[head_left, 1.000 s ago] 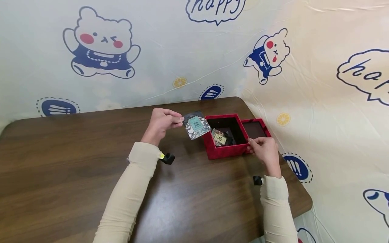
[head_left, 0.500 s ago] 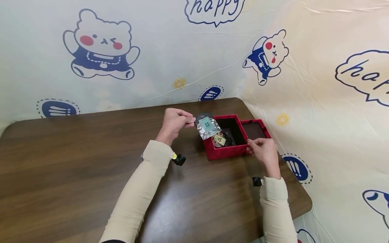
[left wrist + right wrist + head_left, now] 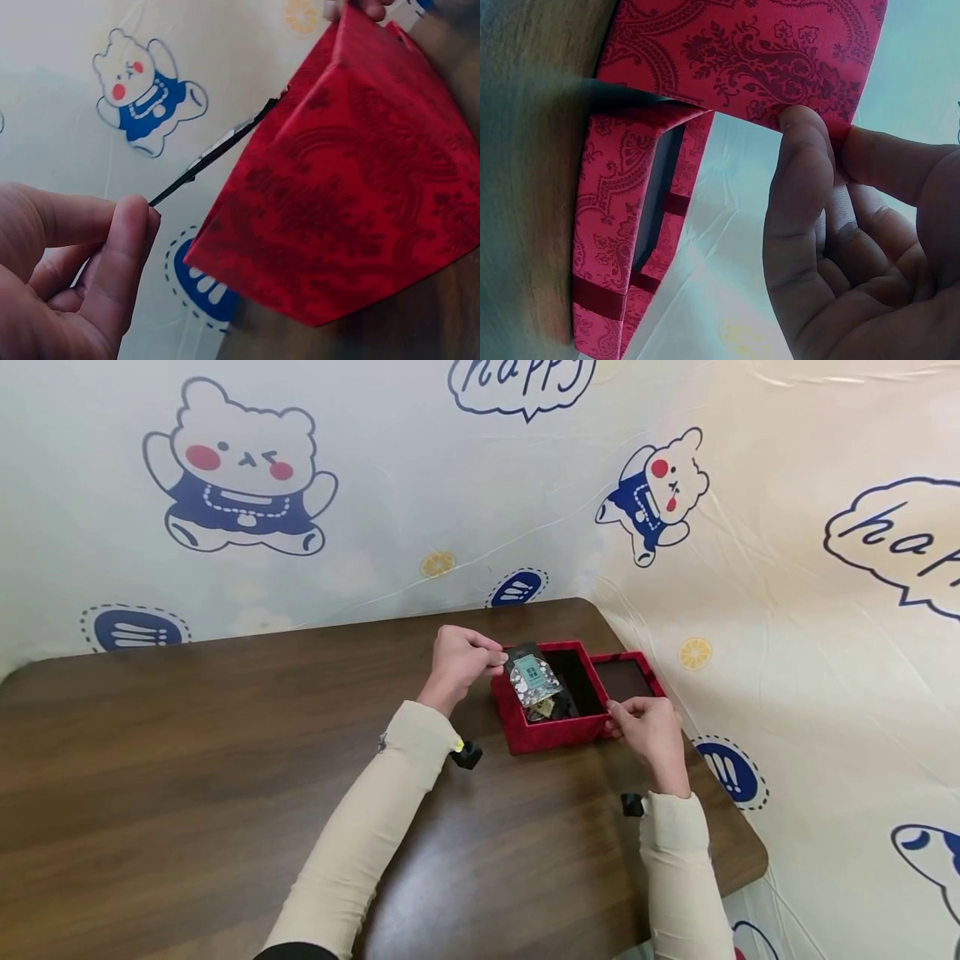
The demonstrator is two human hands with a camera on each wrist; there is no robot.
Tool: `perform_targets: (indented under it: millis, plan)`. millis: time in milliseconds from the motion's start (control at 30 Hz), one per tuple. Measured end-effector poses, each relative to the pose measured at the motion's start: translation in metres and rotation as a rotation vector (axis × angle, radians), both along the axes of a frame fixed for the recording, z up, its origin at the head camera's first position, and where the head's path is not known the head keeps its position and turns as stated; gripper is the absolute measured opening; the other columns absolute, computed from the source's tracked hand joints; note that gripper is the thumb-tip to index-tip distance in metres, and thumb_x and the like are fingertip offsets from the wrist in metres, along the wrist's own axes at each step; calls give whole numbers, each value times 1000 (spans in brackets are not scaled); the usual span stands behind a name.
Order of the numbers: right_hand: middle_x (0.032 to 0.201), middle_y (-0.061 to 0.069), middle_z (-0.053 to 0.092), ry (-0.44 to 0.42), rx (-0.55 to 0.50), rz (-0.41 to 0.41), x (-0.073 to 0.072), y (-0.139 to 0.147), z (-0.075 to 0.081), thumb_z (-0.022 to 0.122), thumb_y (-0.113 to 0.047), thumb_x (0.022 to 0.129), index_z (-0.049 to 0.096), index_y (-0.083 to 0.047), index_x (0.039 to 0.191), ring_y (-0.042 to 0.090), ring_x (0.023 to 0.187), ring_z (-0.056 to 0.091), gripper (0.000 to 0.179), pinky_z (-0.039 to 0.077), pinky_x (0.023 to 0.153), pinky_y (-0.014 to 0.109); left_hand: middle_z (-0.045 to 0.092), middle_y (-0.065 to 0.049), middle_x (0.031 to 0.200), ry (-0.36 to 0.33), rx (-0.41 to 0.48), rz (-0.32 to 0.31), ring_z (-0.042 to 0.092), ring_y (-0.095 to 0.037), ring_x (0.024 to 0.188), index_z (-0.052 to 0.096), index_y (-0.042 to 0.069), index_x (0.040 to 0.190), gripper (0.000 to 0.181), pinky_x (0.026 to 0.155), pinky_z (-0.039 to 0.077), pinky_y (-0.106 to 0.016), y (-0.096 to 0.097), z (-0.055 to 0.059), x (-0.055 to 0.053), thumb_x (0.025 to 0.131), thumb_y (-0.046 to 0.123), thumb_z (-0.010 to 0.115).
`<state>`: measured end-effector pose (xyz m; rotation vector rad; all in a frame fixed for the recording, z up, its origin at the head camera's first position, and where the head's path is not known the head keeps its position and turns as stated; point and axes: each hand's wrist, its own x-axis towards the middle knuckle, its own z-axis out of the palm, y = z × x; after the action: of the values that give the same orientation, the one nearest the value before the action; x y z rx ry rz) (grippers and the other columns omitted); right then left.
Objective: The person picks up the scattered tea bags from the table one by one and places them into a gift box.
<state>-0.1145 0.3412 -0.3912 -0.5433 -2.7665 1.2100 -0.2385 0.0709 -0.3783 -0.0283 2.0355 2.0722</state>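
Between thumb and fingers, my left hand (image 3: 463,664) pinches the edge of a flat dark packet (image 3: 532,675) with a teal label and a black-and-white pattern. Seen edge-on in the left wrist view, the packet (image 3: 217,150) slants over the rim of a red patterned box (image 3: 360,180). In the head view it lies over the left part of the open red box (image 3: 555,737). Partly covered inside the box is another packet (image 3: 542,710) with a yellow label. My right hand (image 3: 651,731) pinches the box's near right corner, and in the right wrist view thumb and finger grip the red wall.
A red box lid (image 3: 626,677) with a dark inside lies right of the box, near the edge of the brown wooden table (image 3: 225,777). A cartoon-printed sheet (image 3: 375,485) hangs behind and to the right. Each wrist wears a small black camera.
My left hand has moved right with the packet, from left of the box to over its opening, covering more of the yellow-labelled packet. The right hand stays at the box corner.
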Motion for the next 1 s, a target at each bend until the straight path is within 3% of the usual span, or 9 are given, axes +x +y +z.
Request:
perform_targets:
  millis: [133,267,500,667,767,1000]
  plan:
    - [79,11,73,39,35,8,1,0,-2,67,-28,99,78,-1,90,36,78,72,31,59,61,25,68,-17,94,12,-63,-49,73,-21,67,77,-4,88,9,68,61,-34,13,-1,3,82,-1,82]
    - [74,10,73,89,83,30,2,1,-4,67,-25,99,77,1,85,35,72,73,31,58,56,24,68,-16,93,7,-149,-97,72,-21,66,78,-1,86,7,71,61,-36,24,-2,7,81,0,83]
    - [74,10,73,79,68,25,0,0,-4,68,-25,98,77,1,85,27,66,71,30,58,57,24,67,-14,94,26,-234,-107,71,-20,63,78,2,84,7,70,61,-35,34,-4,8,81,3,84]
    - [75,11,73,73,67,20,0,0,-3,68,-25,98,77,0,85,18,62,69,30,59,57,24,68,-12,88,90,-306,-144,70,-18,60,77,4,80,9,66,61,-33,35,-4,6,79,6,86]
    - [76,12,73,76,64,29,-1,-1,-3,68,-24,98,77,1,86,21,64,71,29,59,58,25,69,-12,84,129,-340,-156,70,-17,58,77,3,78,11,62,60,-30,34,-3,5,78,6,87]
    - [79,13,74,47,75,34,-1,0,-1,68,-25,99,77,1,87,23,67,71,29,60,60,27,67,-11,88,142,-354,-161,70,-16,60,77,4,82,10,59,59,-24,27,1,5,80,7,86]
